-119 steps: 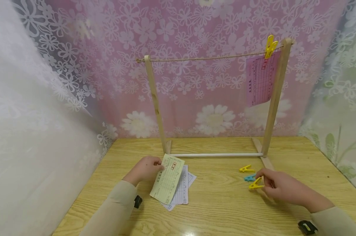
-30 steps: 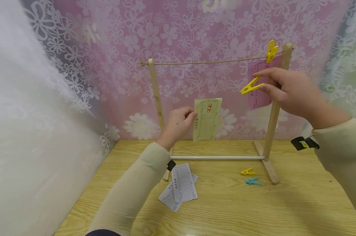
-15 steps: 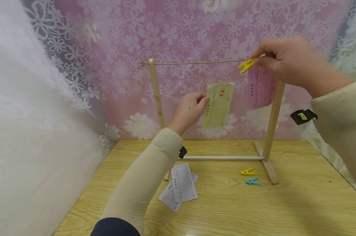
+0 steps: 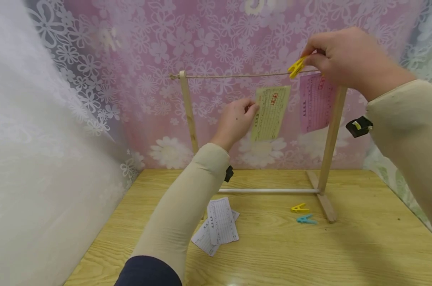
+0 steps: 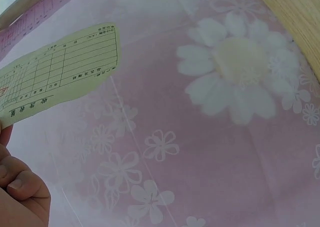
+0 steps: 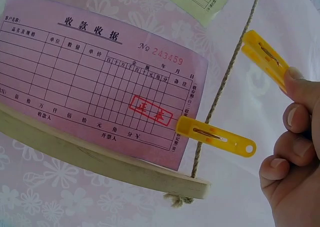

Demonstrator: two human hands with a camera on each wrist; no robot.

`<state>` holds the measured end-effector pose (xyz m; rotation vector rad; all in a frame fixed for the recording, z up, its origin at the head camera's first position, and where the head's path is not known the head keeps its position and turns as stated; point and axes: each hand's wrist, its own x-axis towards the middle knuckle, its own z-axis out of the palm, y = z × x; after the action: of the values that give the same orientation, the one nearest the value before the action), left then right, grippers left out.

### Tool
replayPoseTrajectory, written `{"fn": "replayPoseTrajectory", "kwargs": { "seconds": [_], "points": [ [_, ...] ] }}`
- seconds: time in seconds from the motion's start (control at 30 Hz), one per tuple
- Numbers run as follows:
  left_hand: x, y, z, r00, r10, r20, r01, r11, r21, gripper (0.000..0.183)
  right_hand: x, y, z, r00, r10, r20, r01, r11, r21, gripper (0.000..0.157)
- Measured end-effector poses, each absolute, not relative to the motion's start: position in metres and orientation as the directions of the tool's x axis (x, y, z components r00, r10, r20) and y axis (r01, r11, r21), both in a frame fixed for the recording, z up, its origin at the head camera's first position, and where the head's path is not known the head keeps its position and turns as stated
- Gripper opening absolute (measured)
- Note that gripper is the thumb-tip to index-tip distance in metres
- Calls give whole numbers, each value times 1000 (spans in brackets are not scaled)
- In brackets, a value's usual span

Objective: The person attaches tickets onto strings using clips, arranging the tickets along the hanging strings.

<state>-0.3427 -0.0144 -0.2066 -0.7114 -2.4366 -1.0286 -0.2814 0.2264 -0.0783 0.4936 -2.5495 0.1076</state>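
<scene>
My left hand (image 4: pixel 238 121) pinches a yellow receipt slip (image 4: pixel 271 115) by its left edge, just below the rope (image 4: pixel 233 75). In the left wrist view the slip (image 5: pixel 60 67) bends slightly, held at its corner side. A yellow clothespin (image 4: pixel 296 67) is pinched in my right hand (image 4: pixel 344 59), its tips at the rope; the right wrist view has this clothespin (image 6: pixel 265 57) beside the line. To the right hangs a pink receipt slip (image 4: pixel 316 103), fixed to the rope by another yellow clothespin (image 6: pixel 215 137); in the head view my right hand hides that one.
A wooden frame, with its left post (image 4: pixel 188 111), right post (image 4: pixel 332 143) and white bottom bar (image 4: pixel 269 191), carries the rope. On the table (image 4: pixel 273 254) lie two overlapping white slips (image 4: pixel 223 220), a yellow clothespin (image 4: pixel 299 207) and a blue clothespin (image 4: pixel 306 219).
My left hand lifted the yellow slip off the white slips and up toward the rope. My right hand took a yellow clothespin from the table and raised it to the rope, squeezing its handles closer.
</scene>
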Motion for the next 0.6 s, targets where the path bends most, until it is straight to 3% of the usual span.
{"fn": "replayPoseTrajectory", "kwargs": {
  "seconds": [0.6],
  "points": [
    [-339, 6, -191, -785, 243, 570, 561, 670, 486, 25, -289, 220, -81, -816, -321, 480, -349, 937, 32, 33]
  ]
}}
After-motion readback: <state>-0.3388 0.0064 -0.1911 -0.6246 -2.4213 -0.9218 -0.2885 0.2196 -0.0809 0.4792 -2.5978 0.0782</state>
